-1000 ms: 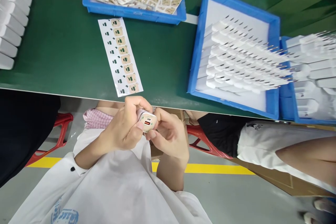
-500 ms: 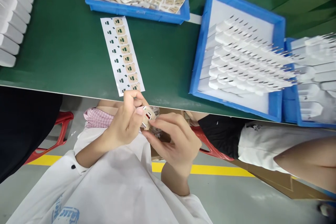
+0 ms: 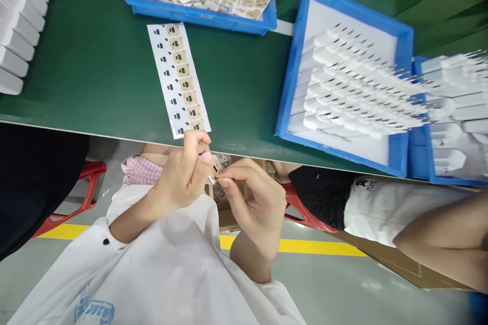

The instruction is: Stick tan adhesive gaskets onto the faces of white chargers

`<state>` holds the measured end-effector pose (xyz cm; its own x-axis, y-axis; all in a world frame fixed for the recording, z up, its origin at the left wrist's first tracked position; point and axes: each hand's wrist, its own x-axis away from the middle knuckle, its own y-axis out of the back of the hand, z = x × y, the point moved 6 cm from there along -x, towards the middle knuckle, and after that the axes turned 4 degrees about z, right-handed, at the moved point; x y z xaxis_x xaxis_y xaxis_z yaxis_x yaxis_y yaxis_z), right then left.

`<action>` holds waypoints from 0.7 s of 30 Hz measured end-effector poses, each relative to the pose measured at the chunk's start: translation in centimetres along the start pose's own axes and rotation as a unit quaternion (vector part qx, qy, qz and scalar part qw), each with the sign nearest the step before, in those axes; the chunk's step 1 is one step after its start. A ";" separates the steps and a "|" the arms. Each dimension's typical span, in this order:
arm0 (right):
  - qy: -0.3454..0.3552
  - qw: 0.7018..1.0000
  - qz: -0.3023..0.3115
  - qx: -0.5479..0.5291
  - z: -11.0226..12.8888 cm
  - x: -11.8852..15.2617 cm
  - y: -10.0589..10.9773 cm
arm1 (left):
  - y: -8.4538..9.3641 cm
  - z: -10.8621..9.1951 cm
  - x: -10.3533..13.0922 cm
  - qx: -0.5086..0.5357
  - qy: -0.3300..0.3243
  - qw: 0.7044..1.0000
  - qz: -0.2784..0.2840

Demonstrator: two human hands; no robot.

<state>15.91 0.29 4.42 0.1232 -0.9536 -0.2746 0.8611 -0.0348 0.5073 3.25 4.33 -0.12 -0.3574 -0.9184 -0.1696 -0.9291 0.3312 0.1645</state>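
Observation:
Just off the table's front edge, my left hand [image 3: 181, 177] is closed around a small white charger [image 3: 210, 180], most of it hidden by the fingers. On the charger's face lies a beige sticker [image 3: 216, 163] with a reddish port showing through its cutout. My right hand [image 3: 257, 200] pinches the lower edge of that sticker between thumb and index finger. Above my left fingertips, a white sheet of beige stickers [image 3: 179, 78] lies on the green table [image 3: 99, 66], its lower end near the table edge.
A blue tray of sticker sheets [image 3: 202, 18] stands at the back. To the right, a blue tray [image 3: 284, 106] bears rows of white chargers with metal pins, beside another such tray [image 3: 419, 157]. White housings [image 3: 17, 56] line the left. People sit on both sides.
My right thumb and index finger have come together in a pinch at the charger's lower edge. The charger's face has turned and shows less. My left hand keeps its hold.

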 end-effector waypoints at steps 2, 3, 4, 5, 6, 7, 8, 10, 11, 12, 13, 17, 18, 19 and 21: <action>-0.022 1.000 -0.003 -0.017 -0.2 -0.1 -0.2 | 0.0 0.0 -0.1 0.020 -0.010 1.000 0.011; -0.031 0.999 -0.004 -0.024 -0.3 -0.2 -0.3 | -0.1 0.0 -0.1 0.031 -0.017 0.999 0.018; -0.039 0.999 -0.008 -0.031 -0.5 -0.3 -0.4 | -0.2 0.0 -0.2 0.042 -0.025 0.998 0.026; -0.048 0.998 -0.015 -0.040 -0.7 -0.5 -0.4 | -0.3 0.0 -0.2 0.052 -0.030 0.998 0.033; -0.059 0.997 -0.027 -0.049 -1.0 -0.6 -0.4 | -0.4 0.1 -0.1 0.061 -0.034 0.997 0.040; -0.071 0.995 -0.043 -0.057 -1.5 -0.6 -0.2 | -0.6 0.2 -0.1 0.069 -0.034 0.996 0.046; -0.085 0.992 -0.065 -0.063 -2.2 -0.5 0.1 | -0.8 0.4 0.0 0.077 -0.034 0.995 0.052; -0.126 0.983 -0.118 -0.063 -4.2 0.1 1.3 | -1.2 0.7 0.3 0.099 -0.037 0.992 0.063; -0.156 0.977 -0.138 -0.054 -5.7 0.7 2.1 | -1.3 0.9 0.4 0.112 -0.040 0.991 0.065; -0.200 0.969 -0.142 -0.033 -7.5 1.5 2.9 | -1.3 1.0 0.4 0.127 -0.043 0.989 0.063; -0.255 0.958 -0.131 -0.006 -9.6 2.4 3.6 | -1.3 1.2 0.4 0.142 -0.045 0.987 0.057; -0.471 0.875 -0.014 0.105 -17.8 6.7 5.1 | -0.3 1.6 -0.4 0.191 -0.064 0.979 -0.016; -0.496 0.860 0.004 0.118 -19.1 7.4 5.1 | 0.0 1.6 -0.6 0.198 -0.072 0.977 -0.039; -0.509 0.851 0.019 0.126 -20.0 7.9 5.0 | 0.3 1.6 -0.7 0.203 -0.079 0.974 -0.058; -0.524 0.837 0.056 0.146 -20.8 8.4 4.4 | 0.5 1.6 -0.8 0.207 -0.089 0.971 -0.075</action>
<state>30.94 -1.64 -12.64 -0.4366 -0.6896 0.5778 0.6972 0.1465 0.7017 2.92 5.62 -1.43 -0.1909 -0.9236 -0.3324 -0.9175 0.2882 -0.2740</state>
